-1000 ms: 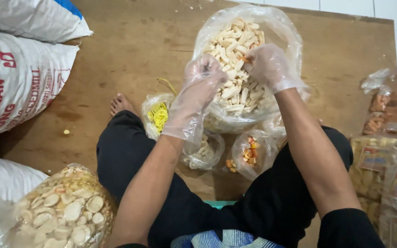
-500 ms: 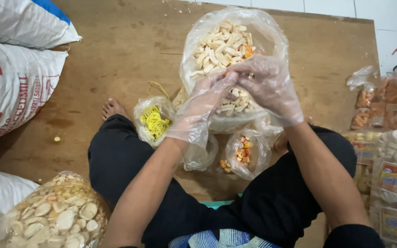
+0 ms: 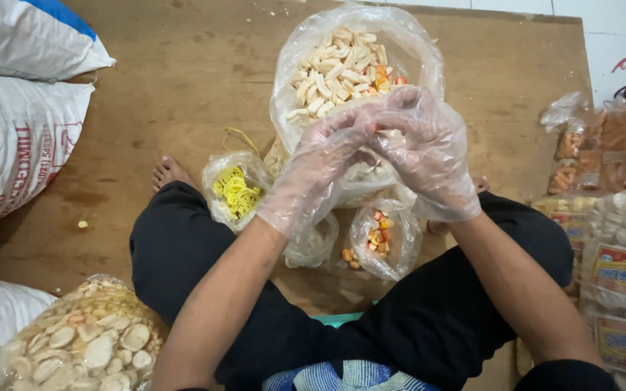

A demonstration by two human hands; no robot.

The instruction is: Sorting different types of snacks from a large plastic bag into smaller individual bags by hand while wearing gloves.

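Both hands wear thin, loose, translucent plastic gloves that wrinkle around the wrists. The left hand (image 3: 327, 163) and the right hand (image 3: 429, 156) meet, fingertips touching, directly in front of the large clear bag (image 3: 356, 80). This bag stands open on the wooden floor board (image 3: 182, 80) and holds pale, short, curved crackers with a few orange pieces near the top right. Each grip is partly curled, fingers pinched toward the other hand; whether they clamp the bag's film or a cracker cannot be told, because the gloves and the bag are equally clear.

Three smaller clear bags sit between the large bag and the person's crossed legs, which are clad in black fabric:
- a bag of yellow curly crackers (image 3: 237, 190), to the left;
- a near-empty crumpled bag (image 3: 316, 246), under the left wrist;
- a bag of mixed orange and red pieces (image 3: 378, 239), below the right hand.

Woven white sacks (image 3: 23, 137) lie at the left edge. A bag of round flat pale crackers (image 3: 88, 344) rests at lower left. Sealed packets of orange snacks (image 3: 610, 145) and white snacks (image 3: 624, 253) are stacked at the right.

Compared with the earlier frames, the hands have dropped from the bag's mouth to its front face and closed together.
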